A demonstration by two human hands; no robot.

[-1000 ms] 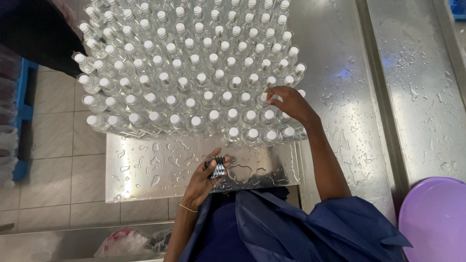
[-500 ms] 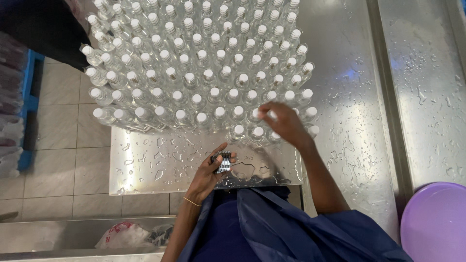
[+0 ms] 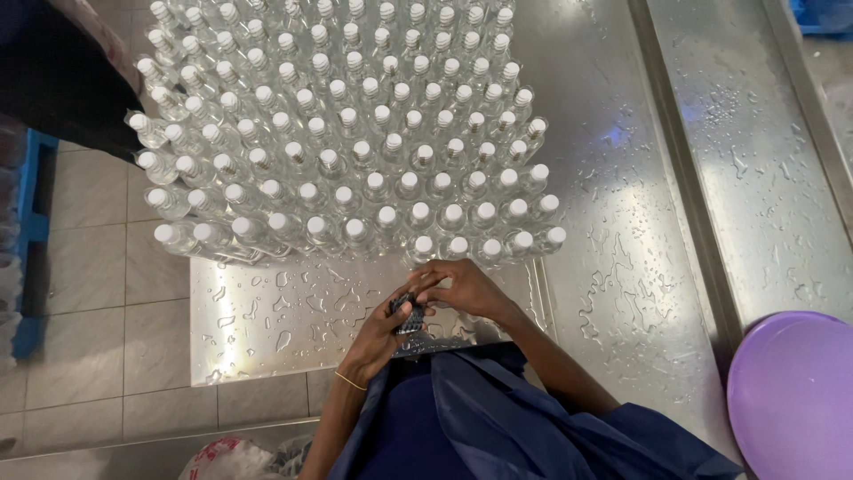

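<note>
Several rows of clear plastic bottles with white caps point(image 3: 355, 142) stand packed together on a wet steel table point(image 3: 613, 267). Just in front of the nearest row, my left hand point(image 3: 378, 338) holds a small dark object point(image 3: 409, 313) over the table's near edge. My right hand point(image 3: 462, 289) has come in beside it, and its fingers touch the same dark object from the right. Both hands are close together, a little below the front bottles. What the dark object is cannot be made out.
A purple plastic basin point(image 3: 791, 391) sits at the lower right. A raised steel channel point(image 3: 684, 178) runs down the table on the right. Tiled floor point(image 3: 89, 293) and a blue crate point(image 3: 31, 204) lie to the left. A plastic bag point(image 3: 231, 458) is near my legs.
My right hand has left the front row of bottles and drawn back to join my left hand at the dark object. The view has shifted slightly.
</note>
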